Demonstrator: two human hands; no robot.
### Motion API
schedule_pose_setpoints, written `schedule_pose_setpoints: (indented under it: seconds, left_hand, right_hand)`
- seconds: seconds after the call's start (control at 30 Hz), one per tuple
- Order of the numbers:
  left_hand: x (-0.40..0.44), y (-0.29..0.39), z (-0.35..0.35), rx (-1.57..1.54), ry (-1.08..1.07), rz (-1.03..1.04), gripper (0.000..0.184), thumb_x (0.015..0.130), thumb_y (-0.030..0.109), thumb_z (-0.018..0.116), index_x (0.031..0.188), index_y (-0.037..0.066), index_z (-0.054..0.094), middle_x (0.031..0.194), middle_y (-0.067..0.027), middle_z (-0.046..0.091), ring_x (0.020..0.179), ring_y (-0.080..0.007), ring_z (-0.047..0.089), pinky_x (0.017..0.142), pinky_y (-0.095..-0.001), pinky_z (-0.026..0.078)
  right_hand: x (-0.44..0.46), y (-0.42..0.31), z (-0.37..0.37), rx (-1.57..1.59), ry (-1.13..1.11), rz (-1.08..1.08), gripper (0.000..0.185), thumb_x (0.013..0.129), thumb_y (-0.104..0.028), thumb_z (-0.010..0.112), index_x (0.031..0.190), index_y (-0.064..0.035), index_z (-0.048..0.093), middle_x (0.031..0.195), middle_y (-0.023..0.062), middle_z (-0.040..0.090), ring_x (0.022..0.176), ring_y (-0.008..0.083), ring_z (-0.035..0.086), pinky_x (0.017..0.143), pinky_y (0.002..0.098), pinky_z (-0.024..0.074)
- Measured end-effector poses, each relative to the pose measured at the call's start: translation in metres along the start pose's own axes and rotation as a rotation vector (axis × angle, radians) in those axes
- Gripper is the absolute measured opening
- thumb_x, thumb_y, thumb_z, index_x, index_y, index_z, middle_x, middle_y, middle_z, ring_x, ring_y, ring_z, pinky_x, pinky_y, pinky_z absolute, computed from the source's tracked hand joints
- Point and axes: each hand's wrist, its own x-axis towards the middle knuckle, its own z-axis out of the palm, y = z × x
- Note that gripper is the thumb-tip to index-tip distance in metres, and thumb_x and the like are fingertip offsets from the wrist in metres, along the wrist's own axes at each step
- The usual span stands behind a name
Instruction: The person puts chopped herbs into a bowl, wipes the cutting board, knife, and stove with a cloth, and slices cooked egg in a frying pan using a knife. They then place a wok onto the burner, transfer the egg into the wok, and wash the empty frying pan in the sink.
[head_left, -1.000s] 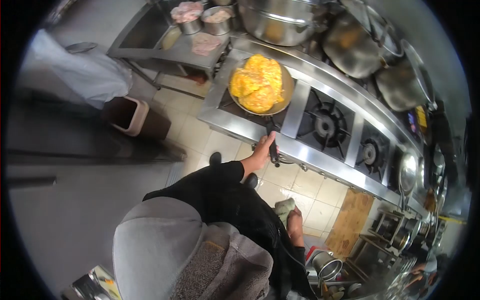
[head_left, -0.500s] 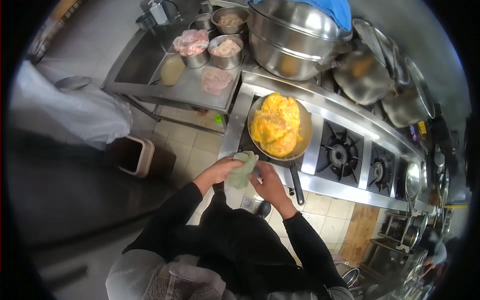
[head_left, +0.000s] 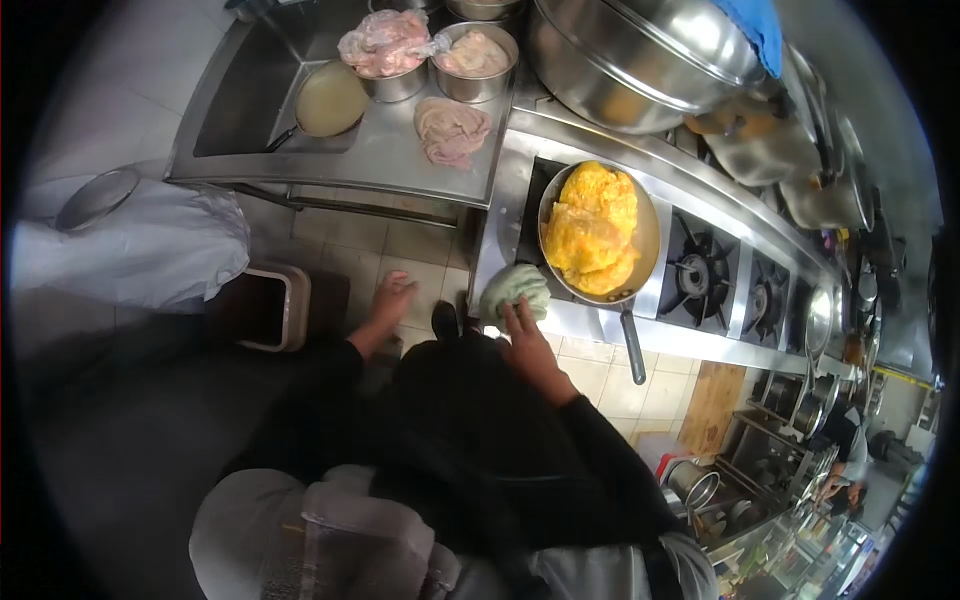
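My right hand [head_left: 526,338] has its fingers over a crumpled pale green cloth [head_left: 515,292] at the stove's front left corner, gripping or pressing it there. Off to the left, my left hand [head_left: 392,300] hangs above the floor, holding nothing, its fingers loosely apart. A frying pan [head_left: 648,225] sits on the left burner just beyond the cloth, its black handle pointing towards me. In it lies a folded mass of yellow egg, like an omelette [head_left: 595,230].
Left of the stove, a steel counter [head_left: 390,165] carries metal pots of raw meat [head_left: 472,55] and a greyish-pink rag-like piece [head_left: 452,130]. A second pan [head_left: 331,98] rests at the sink. Large steel basins [head_left: 640,60] stand behind; a bin [head_left: 297,310] is on the floor.
Both hands held the green cloth between them. My left hand has let go and moved left; my right hand has brought the cloth onto the stove's corner. The view has shifted.
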Motion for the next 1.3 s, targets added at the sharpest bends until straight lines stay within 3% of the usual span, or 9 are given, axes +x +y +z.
schedule_pose_setpoints:
  seconds: [0.37,0.57,0.67,0.7,0.73,0.83,1.03,1.27,1.3]
  left_hand:
    - [-0.043,-0.019,-0.136,-0.044,0.007,-0.233,0.042,0.103,0.041,0.045,0.115,0.004,0.061,0.097,-0.0116,0.066,0.076,-0.0188,0.065,0.069,-0.0335,0.053]
    - [0.018,-0.063,-0.198,-0.043,-0.201,-0.364,0.044,0.103,0.040,0.044,0.117,0.002,0.061,0.105,-0.0126,0.067,0.088,-0.0207,0.066,0.078,-0.0342,0.053]
    - [0.061,-0.046,-0.239,0.048,-0.256,-0.286,0.038,0.103,0.035,0.046,0.118,0.002,0.061,0.106,-0.0127,0.065,0.091,-0.0203,0.064,0.081,-0.0344,0.052]
    - [0.079,-0.036,-0.250,0.066,-0.297,-0.270,0.037,0.103,0.033,0.047,0.118,0.003,0.060,0.107,-0.0127,0.065,0.092,-0.0202,0.064,0.082,-0.0345,0.052]
    - [0.095,-0.025,-0.261,0.090,-0.333,-0.268,0.035,0.103,0.032,0.048,0.119,0.003,0.060,0.107,-0.0127,0.064,0.094,-0.0201,0.063,0.083,-0.0345,0.051]
    - [0.140,0.015,-0.277,0.174,-0.417,-0.252,0.030,0.103,0.027,0.051,0.119,0.003,0.060,0.109,-0.0127,0.063,0.097,-0.0198,0.061,0.086,-0.0347,0.051]
    - [0.149,0.115,-0.264,0.080,-0.626,-0.001,0.028,0.102,0.027,0.051,0.105,0.002,0.064,0.081,-0.0036,0.059,0.069,-0.0104,0.053,0.066,-0.0255,0.043]
    - [0.147,0.223,-0.218,-0.117,-0.457,0.175,0.019,0.099,0.021,0.056,0.100,0.004,0.062,0.071,0.0009,0.049,0.062,-0.0089,0.042,0.060,-0.0273,0.038]
    - [0.159,0.223,-0.218,-0.192,-0.615,0.225,0.018,0.099,0.018,0.058,0.106,0.002,0.063,0.076,0.0009,0.053,0.064,-0.0077,0.043,0.060,-0.0246,0.038]
  right_hand:
    - [0.218,0.042,0.020,0.178,0.206,0.353,0.055,0.089,-0.009,0.049,0.141,0.0052,0.041,0.140,0.0393,0.039,0.127,0.0523,0.045,0.106,0.0457,0.0412]
    - [0.327,0.077,-0.031,1.489,0.562,0.936,0.038,0.097,-0.035,0.053,0.107,0.0001,0.065,0.096,0.0135,0.068,0.087,0.0294,0.063,0.075,0.0404,0.0496]
    - [0.345,0.124,-0.055,-0.336,0.408,0.044,0.025,0.074,-0.016,0.070,0.095,-0.0028,0.067,0.083,0.0193,0.065,0.082,0.0354,0.062,0.071,0.0442,0.0496]
    - [0.368,0.220,-0.014,-0.491,-0.019,-0.018,0.020,0.075,-0.020,0.069,0.086,-0.0032,0.069,0.082,0.0180,0.065,0.080,0.0354,0.062,0.071,0.0457,0.0490]
    - [0.397,0.203,0.011,-0.567,0.391,0.415,0.008,0.070,-0.012,0.068,0.077,-0.0072,0.068,0.080,0.0160,0.065,0.080,0.0348,0.064,0.071,0.0475,0.0496]
    - [0.427,0.210,0.038,-0.099,0.649,0.936,0.028,0.081,-0.022,0.059,0.094,-0.0013,0.072,0.103,0.0253,0.066,0.118,0.0399,0.053,0.100,0.0432,0.0438]
    - [0.354,0.149,0.037,-0.039,0.415,0.449,0.028,0.087,-0.016,0.046,0.091,0.0036,0.066,0.090,0.0266,0.067,0.083,0.0468,0.064,0.075,0.0521,0.0520]
    - [0.237,0.078,0.064,-0.034,0.426,0.390,0.035,0.093,-0.020,0.049,0.120,-0.0021,0.062,0.119,0.0245,0.063,0.109,0.0416,0.061,0.094,0.0477,0.0473]
    - [0.228,0.046,0.065,0.190,0.412,0.819,0.038,0.093,-0.027,0.058,0.123,-0.0042,0.058,0.114,0.0232,0.063,0.107,0.0407,0.060,0.094,0.0478,0.0464]
